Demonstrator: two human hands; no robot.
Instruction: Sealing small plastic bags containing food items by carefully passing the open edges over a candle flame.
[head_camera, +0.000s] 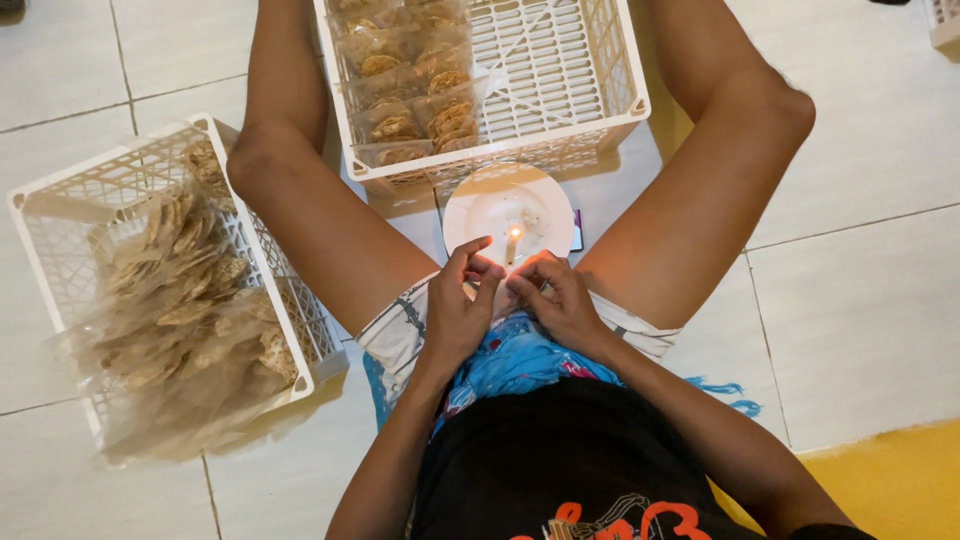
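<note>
Far left: white crate (40, 200) on the floor (860, 300), heaped w/ loose clear bags of crackers (170, 300), well apart from both hands.

Left hand (455, 320) sat in the lap between the knees, fingers curled, thumb and forefinger pinched shut on a packet edge (497, 287). Looked like thin clear plastic, too small to tell for sure. Was held just below and near the candle (513, 243), lit, upright on a white plate (480, 205) on the floor. Not touching the flame as far as could be seen.

Right hand (565, 305) mirrored the left: closed, fingertips gripping the same edge from the other side, tips of both hands touching or nearly so.

Step in hand, prob.: edge lined up and held taut, about to be heat-sealed at the flame. Next move would call for a short, steady pass w/ fingers kept clear of the fire, edge flat, no lingering.

Beyond the plate: second white crate (560, 60), neat sealed cracker packs (410, 80) stacked in its left part, right part bare.
</note>
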